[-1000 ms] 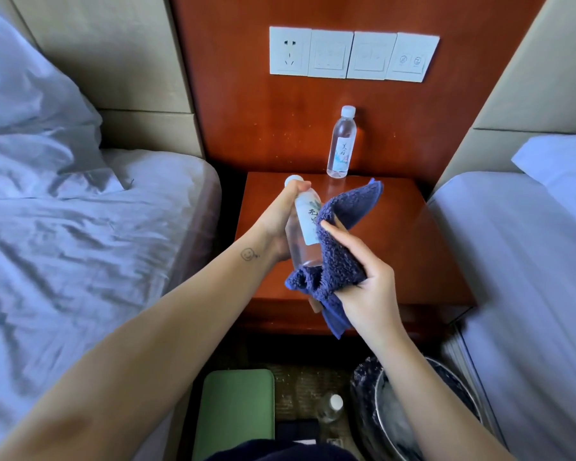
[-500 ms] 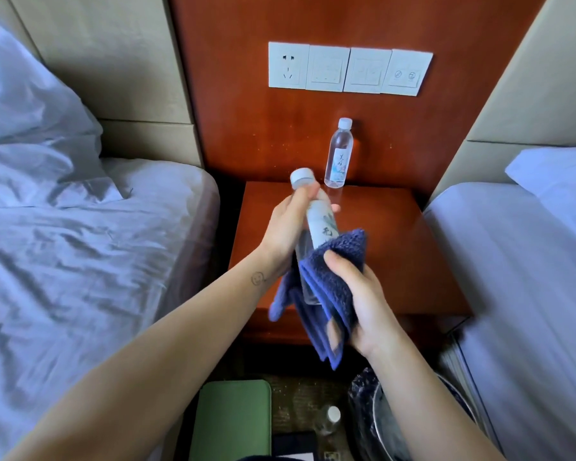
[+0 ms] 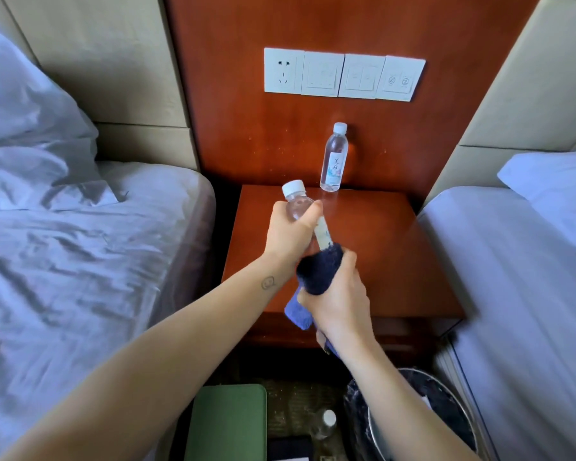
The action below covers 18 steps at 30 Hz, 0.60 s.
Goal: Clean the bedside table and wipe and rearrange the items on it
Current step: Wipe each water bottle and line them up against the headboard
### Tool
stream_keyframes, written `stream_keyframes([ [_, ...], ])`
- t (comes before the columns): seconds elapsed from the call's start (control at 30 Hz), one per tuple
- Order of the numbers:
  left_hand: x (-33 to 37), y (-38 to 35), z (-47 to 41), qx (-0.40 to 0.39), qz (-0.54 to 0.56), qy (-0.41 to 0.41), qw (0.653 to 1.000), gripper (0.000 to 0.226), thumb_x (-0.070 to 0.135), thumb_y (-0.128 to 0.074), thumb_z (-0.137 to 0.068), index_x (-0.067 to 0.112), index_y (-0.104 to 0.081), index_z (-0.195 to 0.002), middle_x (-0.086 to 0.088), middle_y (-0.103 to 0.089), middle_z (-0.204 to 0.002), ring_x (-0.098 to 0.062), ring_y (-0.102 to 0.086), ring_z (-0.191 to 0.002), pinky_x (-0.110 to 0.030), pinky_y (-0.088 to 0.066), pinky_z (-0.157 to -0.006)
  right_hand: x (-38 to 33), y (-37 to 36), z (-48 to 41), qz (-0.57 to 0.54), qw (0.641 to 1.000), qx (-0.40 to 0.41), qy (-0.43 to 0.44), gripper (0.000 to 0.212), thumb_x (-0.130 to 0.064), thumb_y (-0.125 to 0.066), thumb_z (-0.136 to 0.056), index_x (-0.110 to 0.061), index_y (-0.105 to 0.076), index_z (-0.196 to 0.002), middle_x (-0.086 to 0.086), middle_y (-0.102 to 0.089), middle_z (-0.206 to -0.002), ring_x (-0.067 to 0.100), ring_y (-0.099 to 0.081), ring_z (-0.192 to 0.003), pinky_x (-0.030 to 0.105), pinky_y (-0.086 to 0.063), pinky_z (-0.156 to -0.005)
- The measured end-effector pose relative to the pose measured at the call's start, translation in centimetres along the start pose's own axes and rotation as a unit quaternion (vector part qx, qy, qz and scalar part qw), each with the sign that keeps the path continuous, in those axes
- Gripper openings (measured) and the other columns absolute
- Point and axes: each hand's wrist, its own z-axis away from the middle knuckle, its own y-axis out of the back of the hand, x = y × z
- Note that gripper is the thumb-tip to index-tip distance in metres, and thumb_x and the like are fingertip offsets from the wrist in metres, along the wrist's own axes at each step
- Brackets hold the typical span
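Gripping a clear water bottle round its shoulder with the left hand, fingers curled tight, forearm coming in from 7 o'clock. Squeezing a dark blue cloth round the bottle's lower half with the right hand, closed into a fist on it, wrist coming up from 5 o'clock. Tilted, with the white cap pointing to about 11 o'clock, a strip of white label peeking out between the two hands, bottom end buried in the cloth. Held up in the air over the front-left part of the wooden bedside table, not touching it. Up at 12 o'clock from the hands, standing upright at the table's back edge against the wood panel: a second bottle, clear, white cap, pale label. Above that, a row of white wall switches plus a socket. Down on the floor at 5 o'clock, a round bin with a dark liner, honestly can't make out what's in it. At 6 o'clock, another small capped bottle just beside a flat green thing. White-sheeted beds at 9 and 3 o'clock.
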Motion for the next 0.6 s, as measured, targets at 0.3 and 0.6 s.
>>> stream_keyframes([
  [0.3,-0.7,1.8,0.1,-0.105,0.049,0.01,0.993,0.029,0.039,-0.062,-0.092,0.013,-0.056,-0.102,-0.011,-0.065,-0.089,-0.024,-0.065,-0.079,-0.038,-0.054,-0.07,1.9,2.2,-1.6,-0.083,0.984,-0.157,0.001,0.068,-0.027,-0.082,-0.066,-0.026,-0.044,-0.122,-0.007,-0.063,-0.108,0.016,-0.065,-0.094,0.031,-0.053,-0.078],
  [0.6,1.0,2.3,-0.5,-0.186,0.119,0.045,0.974,0.033,0.038,-0.042,-0.102,0.01,-0.057,-0.091,-0.008,-0.067,-0.077,-0.031,-0.066,-0.089,-0.039,-0.055,-0.08,3.5,2.9,-0.8,-0.271,0.948,-0.134,0.098,0.059,-0.008,-0.081,-0.076,-0.025,-0.055,-0.127,-0.015,-0.071,-0.106,0.001,-0.066,-0.1,0.019,-0.052,-0.084],
])
